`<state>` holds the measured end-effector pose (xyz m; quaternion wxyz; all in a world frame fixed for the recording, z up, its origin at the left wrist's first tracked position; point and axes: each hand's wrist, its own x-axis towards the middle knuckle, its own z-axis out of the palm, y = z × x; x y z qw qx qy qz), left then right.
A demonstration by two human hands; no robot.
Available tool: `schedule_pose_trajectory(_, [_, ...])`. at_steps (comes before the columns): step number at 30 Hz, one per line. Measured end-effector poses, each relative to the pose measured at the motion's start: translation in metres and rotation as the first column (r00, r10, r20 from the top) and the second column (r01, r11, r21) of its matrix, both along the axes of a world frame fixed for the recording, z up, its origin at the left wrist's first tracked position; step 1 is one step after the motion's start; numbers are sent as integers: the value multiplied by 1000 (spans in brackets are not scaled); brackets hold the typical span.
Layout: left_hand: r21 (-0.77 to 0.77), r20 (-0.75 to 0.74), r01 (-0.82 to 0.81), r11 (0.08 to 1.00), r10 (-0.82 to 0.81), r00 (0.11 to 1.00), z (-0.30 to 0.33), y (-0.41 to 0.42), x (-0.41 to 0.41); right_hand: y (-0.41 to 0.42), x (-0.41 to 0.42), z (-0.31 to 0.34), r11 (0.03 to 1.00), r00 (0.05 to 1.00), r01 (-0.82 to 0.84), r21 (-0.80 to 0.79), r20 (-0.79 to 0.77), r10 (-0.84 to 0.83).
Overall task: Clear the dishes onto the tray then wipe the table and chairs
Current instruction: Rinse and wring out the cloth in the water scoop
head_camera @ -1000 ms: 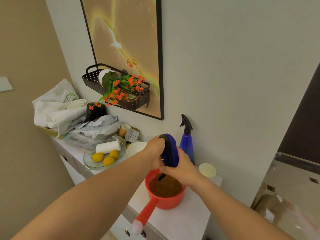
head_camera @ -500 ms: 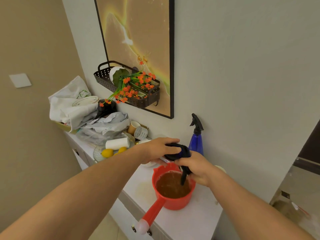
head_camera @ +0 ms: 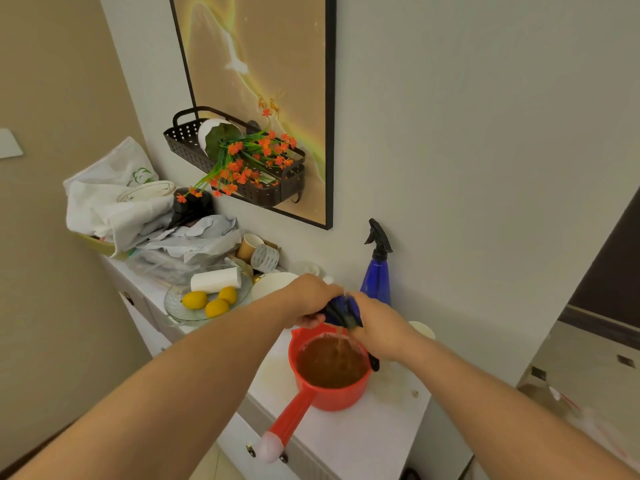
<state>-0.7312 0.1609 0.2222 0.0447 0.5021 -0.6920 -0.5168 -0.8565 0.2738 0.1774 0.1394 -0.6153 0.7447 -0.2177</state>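
Hands first: our left hand [head_camera: 313,299] and right hand [head_camera: 375,325] both have a tight grip on a dark blue cloth [head_camera: 341,310], fingers curled round it and twisting it into a rope just above the red scoop [head_camera: 330,370]. Brown water runs from the cloth down into the scoop, which is nearly full of the same murky liquid; its long red handle with a white tip points toward us over the edge of the white bench [head_camera: 363,441].

We can read no writing anywhere; a white bag [head_camera: 117,168] far left of the scoop bears only a green leaf-like mark.

Behind the scoop stands a blue spray bottle [head_camera: 377,275] with a black trigger. Left of the scoop, a glass dish [head_camera: 207,299] holds three lemons and a white roll. Beside the dish sits a white bowl [head_camera: 272,284], and a paper cup [head_camera: 422,329] shows just right of our right hand.
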Motion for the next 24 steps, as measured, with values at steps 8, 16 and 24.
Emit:
schedule_pose_trajectory(8, [118,121,-98,988,84,989,-13,5,-6,11,7,-13,988,911,-60,-139,-412,-3])
schedule_pose_trajectory(16, [154,123,-165,974,146,982,-18,7,-2,15,17,-16,991,992,92,-94,-79,-99])
schedule_pose_trajectory(24, [-612,161,370,699,-348,924,-8,19,21,6,5,-9,934,167,275,228,945,-280])
